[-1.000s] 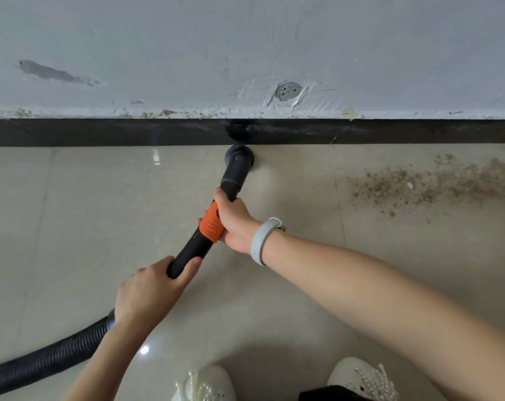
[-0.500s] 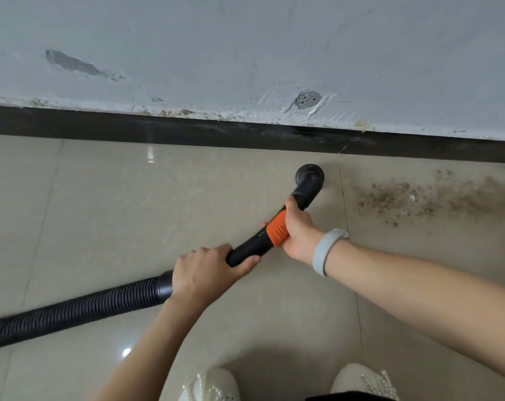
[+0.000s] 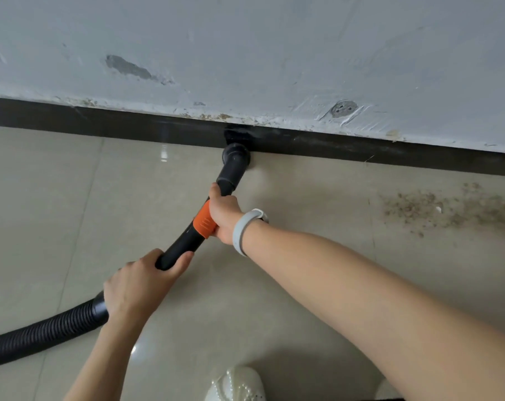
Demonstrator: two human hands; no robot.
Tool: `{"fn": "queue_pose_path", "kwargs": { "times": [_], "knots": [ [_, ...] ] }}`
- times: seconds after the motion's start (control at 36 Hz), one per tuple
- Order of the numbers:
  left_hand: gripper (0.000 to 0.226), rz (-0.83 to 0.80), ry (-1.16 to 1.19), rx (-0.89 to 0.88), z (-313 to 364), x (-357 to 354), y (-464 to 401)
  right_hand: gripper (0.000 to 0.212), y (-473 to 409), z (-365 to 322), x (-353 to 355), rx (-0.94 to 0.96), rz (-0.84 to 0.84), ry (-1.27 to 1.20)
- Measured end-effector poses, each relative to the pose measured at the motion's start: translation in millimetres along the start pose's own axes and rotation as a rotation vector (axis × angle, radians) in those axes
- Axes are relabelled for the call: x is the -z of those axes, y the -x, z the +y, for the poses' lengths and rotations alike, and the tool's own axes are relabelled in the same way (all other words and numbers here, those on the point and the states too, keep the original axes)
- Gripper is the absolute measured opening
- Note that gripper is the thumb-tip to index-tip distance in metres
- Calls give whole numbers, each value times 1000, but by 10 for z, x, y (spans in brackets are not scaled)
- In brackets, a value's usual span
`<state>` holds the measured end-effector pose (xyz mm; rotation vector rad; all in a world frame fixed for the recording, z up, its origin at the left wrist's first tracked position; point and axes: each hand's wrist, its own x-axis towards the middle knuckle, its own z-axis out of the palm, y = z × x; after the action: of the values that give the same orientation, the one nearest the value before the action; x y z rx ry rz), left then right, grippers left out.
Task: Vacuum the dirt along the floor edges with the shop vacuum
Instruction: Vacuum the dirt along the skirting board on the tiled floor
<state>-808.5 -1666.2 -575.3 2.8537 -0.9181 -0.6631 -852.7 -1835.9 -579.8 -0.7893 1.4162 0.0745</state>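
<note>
You stand on a glossy beige tiled floor point(image 3: 318, 285) meeting a black baseboard point(image 3: 101, 123) under a scuffed grey wall point(image 3: 245, 39). The ribbed black hose point(image 3: 43, 334) runs from lower left; your left hand point(image 3: 138, 285) grips its cuff, your right hand point(image 3: 224, 217) holds the wand by the orange collar point(image 3: 203, 221). The nozzle point(image 3: 235, 159) touches the baseboard. The dirt point(image 3: 436, 209) lies well to the right; a white shoe point(image 3: 235, 384) sits below.
</note>
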Motion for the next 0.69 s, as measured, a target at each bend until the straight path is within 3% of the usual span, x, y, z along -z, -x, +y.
{"fn": "queue_pose_path", "kwargs": {
  "times": [0.25,0.5,0.69],
  "knots": [
    [56,-59,-72,-98,197,62,-68,59,59,-63,280,-9,6,-29],
    [61,-159,-241,-332,1358,-229,253,47,207,194,1818,-43,60,-250],
    [59,-176,-275,-331,1948,-525,845,37,302,558,2640,-93,24,-350]
  ]
}}
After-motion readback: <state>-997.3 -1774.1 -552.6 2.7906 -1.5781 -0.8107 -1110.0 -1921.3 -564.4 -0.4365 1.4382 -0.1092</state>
